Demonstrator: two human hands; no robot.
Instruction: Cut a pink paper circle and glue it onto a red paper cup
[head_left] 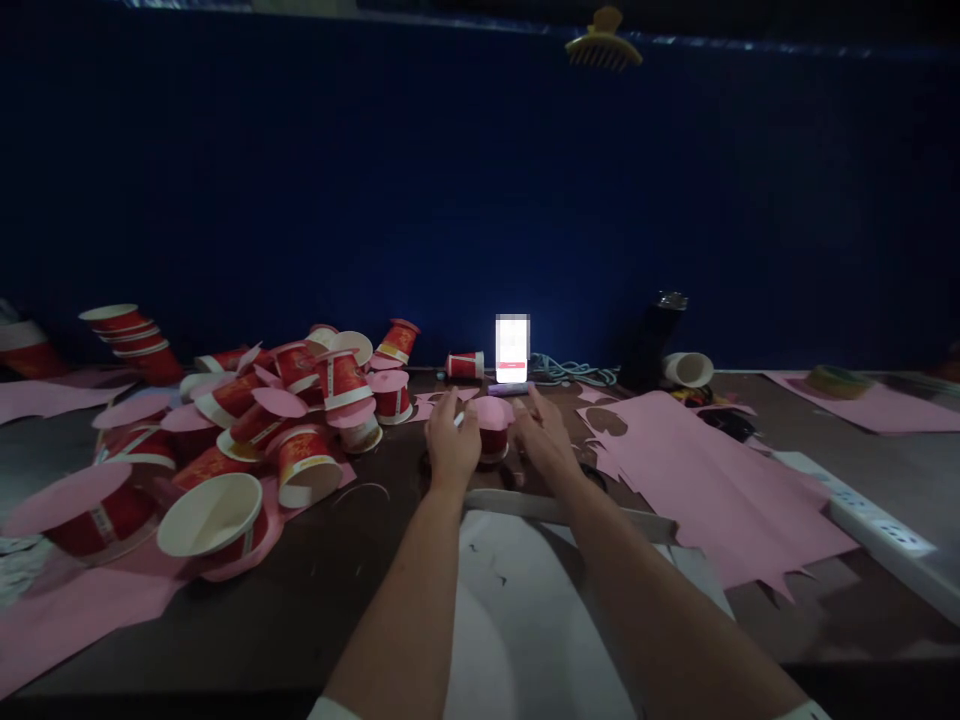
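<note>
A: Both hands at bench centre. Left hand (452,447) and right hand (544,437) flank a small red paper cup capped with a round pink paper disc (493,425). It stands just in front of the lit white phone (512,349).

B: Grip?

A: Left fingers (448,408) curl loosely against the cup's left side, touching it. Right fingers (537,402) lie fairly flat and spread beside the right of it; can't tell if they press the disc or just rest there. Neither fist closed.

B: Handling?

A: Judging by looks: thin paper, very light, crushes easily, tips with a nudge. The disc is floppy and would likely slide. Best held low on the side wall, gently, from both sides.

B: Surroundings?

A: Heap of red paper cups with pink discs (247,430) on the left, well apart. Cut pink paper sheet (697,480) to the right, near the right wrist. White power strip (870,510) far right. Dark brown bench (360,560), dim light.
</note>
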